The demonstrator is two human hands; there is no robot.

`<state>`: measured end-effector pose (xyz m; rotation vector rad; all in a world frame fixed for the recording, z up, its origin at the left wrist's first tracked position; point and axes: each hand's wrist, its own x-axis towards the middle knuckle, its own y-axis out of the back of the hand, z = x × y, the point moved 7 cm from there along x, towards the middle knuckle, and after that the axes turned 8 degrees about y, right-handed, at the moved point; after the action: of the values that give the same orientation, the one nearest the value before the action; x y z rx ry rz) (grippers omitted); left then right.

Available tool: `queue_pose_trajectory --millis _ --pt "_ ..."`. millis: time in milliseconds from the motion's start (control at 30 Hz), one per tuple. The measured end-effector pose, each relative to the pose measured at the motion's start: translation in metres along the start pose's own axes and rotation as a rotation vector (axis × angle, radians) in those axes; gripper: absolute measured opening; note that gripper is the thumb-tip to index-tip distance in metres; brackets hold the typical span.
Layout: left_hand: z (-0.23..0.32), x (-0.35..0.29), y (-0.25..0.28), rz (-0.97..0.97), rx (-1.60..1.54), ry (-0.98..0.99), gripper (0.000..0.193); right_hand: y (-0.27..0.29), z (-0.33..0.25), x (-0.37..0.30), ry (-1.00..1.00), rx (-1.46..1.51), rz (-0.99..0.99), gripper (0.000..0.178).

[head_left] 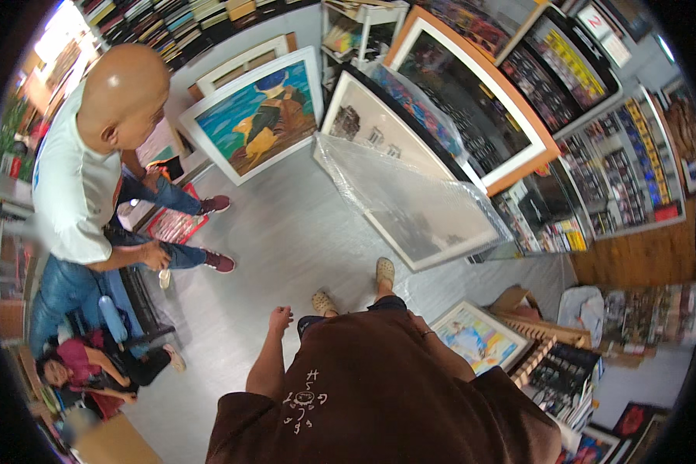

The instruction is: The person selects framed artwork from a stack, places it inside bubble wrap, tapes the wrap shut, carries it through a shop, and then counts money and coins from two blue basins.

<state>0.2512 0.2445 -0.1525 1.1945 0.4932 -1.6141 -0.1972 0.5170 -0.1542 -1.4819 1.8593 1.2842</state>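
Observation:
My left hand (281,319) hangs beside my left thigh with its fingers loosely curled, and nothing shows in it. Down by my right thigh, my right hand (418,323) is mostly hidden against the brown shirt; its fingers cannot be made out. Ahead of my feet leans a large framed picture (375,166), partly covered with bubble wrap (410,197). Closest to my right arm lies a framed colourful picture (479,334). Neither hand touches any of these pictures.
A person in a white T-shirt (73,185) stands at the left, and another in a maroon top (81,363) sits lower left. A white-framed painting (259,116) leans at the back. Behind the wrapped picture is an orange-framed one (472,100). Display cases (622,166) line the right.

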Motion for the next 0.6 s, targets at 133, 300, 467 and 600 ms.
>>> queue_pose_trajectory --millis 133,300,467,600 --pt "0.070 0.015 0.011 -0.043 0.191 -0.142 0.033 0.003 -0.008 -0.037 0.128 -0.125 0.146 0.050" --pt "0.113 0.030 -0.009 -0.116 0.166 -0.239 0.028 -0.002 -0.031 -0.064 0.107 -0.008 0.272 0.043" --pt "0.110 0.016 -0.051 -0.218 0.236 -0.319 0.029 -0.025 -0.063 -0.068 0.066 0.003 0.267 0.045" --pt "0.078 -0.015 -0.091 -0.362 0.463 -0.344 0.035 -0.027 -0.060 -0.063 0.072 -0.003 0.249 0.044"
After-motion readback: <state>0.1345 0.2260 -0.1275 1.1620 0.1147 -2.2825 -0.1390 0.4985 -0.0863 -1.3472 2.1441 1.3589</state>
